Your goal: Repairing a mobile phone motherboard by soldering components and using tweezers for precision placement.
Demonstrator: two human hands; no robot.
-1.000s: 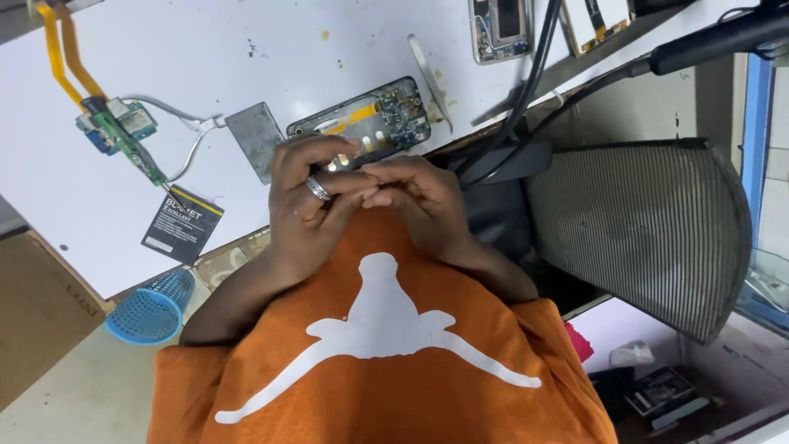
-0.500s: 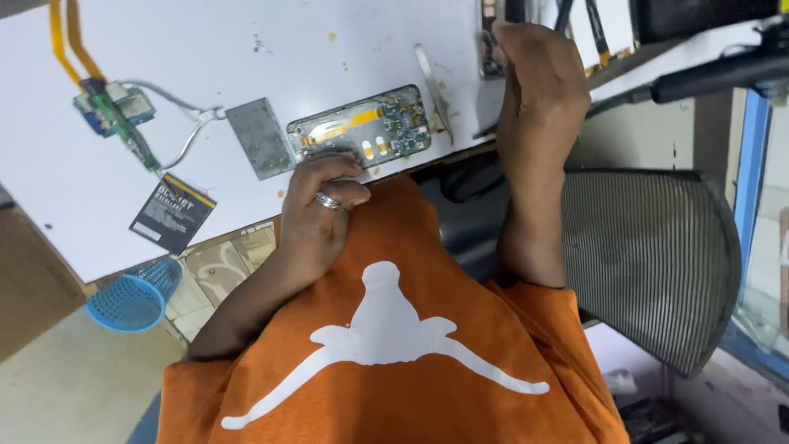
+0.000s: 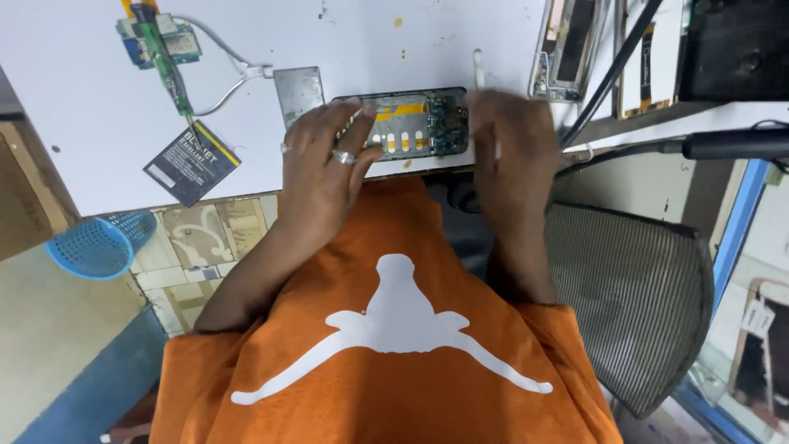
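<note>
The right hand has come back down from the upper right of the frame, where it was raised half a second ago, and is now sitting blurred just right of the opened phone.

In the head view, the phone is lying in the upper middle of the frame, at the near edge of the white table. Its back is off, so the yellow strip and small green board inside are showing. The left hand, wearing a ring, is resting on the phone's left end with the fingers spread flat, pressing down and not closed around it. The right hand is moving too fast to tell if its fingers are apart or together; a thin white stick is poking up above it.

A grey metal plate is lying just left of the phone. A black battery is lying farther left.

The phone looks opened up already, with parts out, and not put back together yet.
</note>
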